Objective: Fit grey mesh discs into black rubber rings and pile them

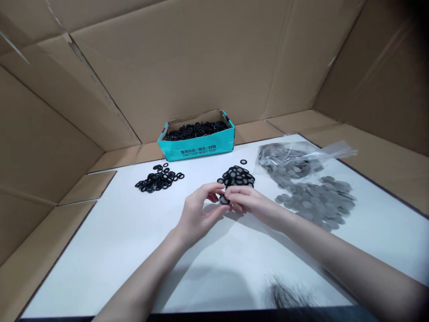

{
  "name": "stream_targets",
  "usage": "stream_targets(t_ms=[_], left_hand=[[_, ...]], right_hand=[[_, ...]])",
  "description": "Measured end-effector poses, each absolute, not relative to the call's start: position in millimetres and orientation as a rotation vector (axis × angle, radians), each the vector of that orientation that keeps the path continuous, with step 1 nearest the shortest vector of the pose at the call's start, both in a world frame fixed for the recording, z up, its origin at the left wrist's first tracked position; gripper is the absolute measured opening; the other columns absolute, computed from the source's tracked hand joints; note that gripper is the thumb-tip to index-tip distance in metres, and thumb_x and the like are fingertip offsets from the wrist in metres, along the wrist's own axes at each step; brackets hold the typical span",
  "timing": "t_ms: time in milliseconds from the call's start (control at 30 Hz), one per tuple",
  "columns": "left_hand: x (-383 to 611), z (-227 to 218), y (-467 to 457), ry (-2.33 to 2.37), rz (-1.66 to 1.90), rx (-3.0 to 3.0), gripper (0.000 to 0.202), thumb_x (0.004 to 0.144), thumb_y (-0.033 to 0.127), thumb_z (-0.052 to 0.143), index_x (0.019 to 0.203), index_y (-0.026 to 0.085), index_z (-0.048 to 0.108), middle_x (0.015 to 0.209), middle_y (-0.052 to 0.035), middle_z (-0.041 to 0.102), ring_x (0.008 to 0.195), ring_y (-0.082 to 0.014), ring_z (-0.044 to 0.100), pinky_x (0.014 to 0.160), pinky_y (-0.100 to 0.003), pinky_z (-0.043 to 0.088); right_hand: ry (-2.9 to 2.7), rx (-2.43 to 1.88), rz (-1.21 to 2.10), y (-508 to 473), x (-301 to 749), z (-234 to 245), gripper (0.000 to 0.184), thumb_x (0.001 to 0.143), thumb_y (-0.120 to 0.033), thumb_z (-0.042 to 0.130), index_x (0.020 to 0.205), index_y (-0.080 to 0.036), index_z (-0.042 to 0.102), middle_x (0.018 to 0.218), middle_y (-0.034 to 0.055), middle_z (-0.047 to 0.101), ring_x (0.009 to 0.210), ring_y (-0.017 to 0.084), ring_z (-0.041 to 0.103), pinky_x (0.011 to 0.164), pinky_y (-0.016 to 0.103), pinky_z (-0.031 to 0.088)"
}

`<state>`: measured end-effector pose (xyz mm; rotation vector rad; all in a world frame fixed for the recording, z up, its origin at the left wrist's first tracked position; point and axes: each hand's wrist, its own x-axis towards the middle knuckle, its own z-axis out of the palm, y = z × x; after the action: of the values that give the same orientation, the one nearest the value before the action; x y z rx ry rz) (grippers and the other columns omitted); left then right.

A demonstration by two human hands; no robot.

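Grey-centred black ring (224, 200) is gripped at the fingertips of left hand (197, 209) and right hand (250, 201), just in front of the pile of similar rings (238, 175). Best supported evenly, pressed lightly (centre probably flexes), seating checked all round.

Turquoise box (197, 142): dark print on long front wall, two lines, one above other. Lower line, Latin capitals: "CAN'T STOP WON'T STOP". Upper line: larger, bolder Chinese characters, three groups set apart by dots. Middle group looks like 潮流, last like 好物; first group too blurred to read surely. Both lines stand upright, near middle of wall, rising slightly toward right along with box.
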<state>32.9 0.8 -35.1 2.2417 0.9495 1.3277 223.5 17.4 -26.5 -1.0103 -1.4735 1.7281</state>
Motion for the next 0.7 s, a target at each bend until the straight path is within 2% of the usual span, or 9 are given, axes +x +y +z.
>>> stream_targets(t_ms=[167, 433, 600, 700], left_hand=[[32.1, -36.0, 0.1, 0.928, 1.304, 2.286, 0.041, 0.085, 0.020, 0.072, 0.122, 0.024, 0.055, 0.110, -0.0055, 0.070, 0.086, -0.0130, 0.066, 0.078, -0.026, 0.056], [35.0, -31.3, -1.1, 0.869, 1.285, 2.295, 0.040, 0.084, 0.011, 0.068, 0.119, 0.024, 0.056, 0.106, -0.0036, 0.069, 0.086, -0.0124, 0.062, 0.079, -0.026, 0.053], [33.5, -31.5, -1.6, 0.892, 1.256, 2.257, 0.039, 0.086, 0.013, 0.067, 0.121, 0.025, 0.056, 0.110, -0.0053, 0.068, 0.087, -0.0141, 0.062, 0.081, -0.029, 0.054], [31.6, -32.4, -0.9, 0.879, 1.230, 2.247, 0.037, 0.089, 0.015, 0.064, 0.122, 0.026, 0.056, 0.113, -0.0066, 0.068, 0.089, -0.0153, 0.063, 0.083, -0.031, 0.055]], right_hand=[[-1.465, -1.004, 1.770, 17.9, 223.0, -27.4, 0.041, 0.070, -0.053, 0.074, 0.064, -0.018, 0.053, 0.063, -0.0033, 0.049, 0.059, 0.010, 0.040, 0.056, 0.027, 0.025], [-1.510, -1.037, 1.749, 17.4, 222.3, -24.6, 0.038, 0.071, -0.051, 0.074, 0.072, -0.017, 0.058, 0.068, -0.0014, 0.054, 0.063, 0.010, 0.045, 0.057, 0.026, 0.028], [-1.537, -0.986, 1.739, 17.5, 223.0, -26.4, 0.037, 0.074, -0.051, 0.072, 0.073, -0.016, 0.059, 0.069, -0.0012, 0.054, 0.063, 0.010, 0.045, 0.057, 0.025, 0.030], [-1.531, -0.975, 1.735, 18.1, 223.3, -27.4, 0.037, 0.075, -0.051, 0.072, 0.083, -0.016, 0.064, 0.073, 0.0001, 0.057, 0.064, 0.010, 0.047, 0.057, 0.024, 0.032]])
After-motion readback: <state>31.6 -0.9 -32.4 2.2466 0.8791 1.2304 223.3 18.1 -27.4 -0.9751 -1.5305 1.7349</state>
